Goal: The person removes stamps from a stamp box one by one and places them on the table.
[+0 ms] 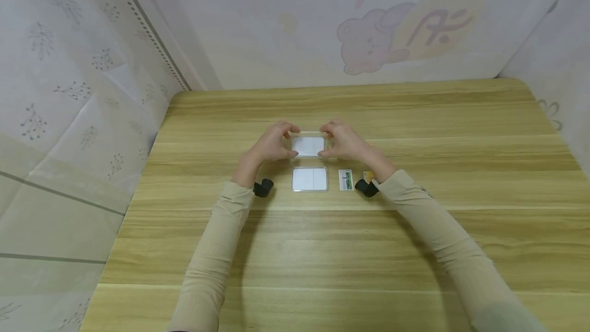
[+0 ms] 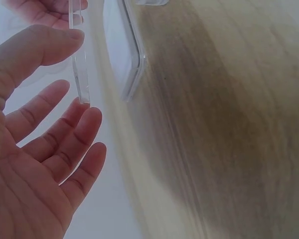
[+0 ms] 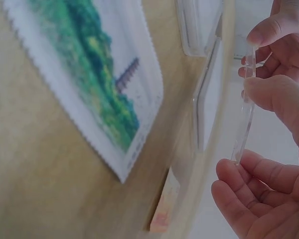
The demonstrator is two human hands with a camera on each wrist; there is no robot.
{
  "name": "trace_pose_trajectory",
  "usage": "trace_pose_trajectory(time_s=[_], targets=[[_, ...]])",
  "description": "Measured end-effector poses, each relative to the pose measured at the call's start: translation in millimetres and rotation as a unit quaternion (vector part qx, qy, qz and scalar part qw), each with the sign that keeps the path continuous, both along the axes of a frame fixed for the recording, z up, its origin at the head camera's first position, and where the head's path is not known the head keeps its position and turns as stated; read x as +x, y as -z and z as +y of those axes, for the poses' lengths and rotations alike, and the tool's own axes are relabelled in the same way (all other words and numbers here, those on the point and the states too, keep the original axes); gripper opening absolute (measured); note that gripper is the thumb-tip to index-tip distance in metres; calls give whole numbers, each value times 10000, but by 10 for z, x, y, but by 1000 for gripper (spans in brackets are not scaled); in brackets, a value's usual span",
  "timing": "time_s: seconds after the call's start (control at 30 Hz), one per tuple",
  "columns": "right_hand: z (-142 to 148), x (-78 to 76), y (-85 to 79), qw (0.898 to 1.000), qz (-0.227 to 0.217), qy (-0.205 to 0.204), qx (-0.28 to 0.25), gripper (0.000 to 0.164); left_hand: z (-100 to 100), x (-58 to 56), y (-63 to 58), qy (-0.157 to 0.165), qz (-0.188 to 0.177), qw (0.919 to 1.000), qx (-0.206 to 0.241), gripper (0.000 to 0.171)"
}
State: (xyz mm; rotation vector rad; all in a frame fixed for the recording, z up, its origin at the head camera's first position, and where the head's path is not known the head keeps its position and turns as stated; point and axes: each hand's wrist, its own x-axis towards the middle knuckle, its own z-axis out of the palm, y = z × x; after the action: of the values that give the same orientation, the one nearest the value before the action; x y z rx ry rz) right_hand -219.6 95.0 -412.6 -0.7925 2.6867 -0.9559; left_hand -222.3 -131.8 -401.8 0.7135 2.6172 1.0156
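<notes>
My two hands hold a clear plastic cover (image 2: 80, 74) by its opposite ends, raised over a shallow case with a white inside (image 2: 120, 50). The left hand (image 1: 275, 142) pinches the left end between thumb and fingers. At the right end, the thumb and fingers of the right hand (image 1: 342, 140) grip it the same way. Seen edge-on in the right wrist view, the cover (image 3: 245, 119) stands apart from the case below (image 3: 209, 99). Nearer to me lies a second clear-rimmed case with a white inside (image 1: 310, 179).
Right of the nearer case lies a stamp with a green landscape (image 1: 345, 180). An orange stamp (image 1: 368, 176) is partly covered by the black wrist camera (image 1: 366, 188). Another orange piece (image 3: 165, 206) lies farther back. The wooden table (image 1: 322, 255) ends at a printed curtain (image 1: 258, 40).
</notes>
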Motion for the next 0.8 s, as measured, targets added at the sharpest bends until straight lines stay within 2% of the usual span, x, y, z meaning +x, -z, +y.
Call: trace_pose_trajectory(time_s=[0.33,0.8], targets=[[6,-5,61,9998,170,-142,-28,61,6,-2,42,14,-77,9999,-106,51],[-34,-25,112,9998,121,-99,135,62,9,-17,87,-17,-134,9997,-196,52]])
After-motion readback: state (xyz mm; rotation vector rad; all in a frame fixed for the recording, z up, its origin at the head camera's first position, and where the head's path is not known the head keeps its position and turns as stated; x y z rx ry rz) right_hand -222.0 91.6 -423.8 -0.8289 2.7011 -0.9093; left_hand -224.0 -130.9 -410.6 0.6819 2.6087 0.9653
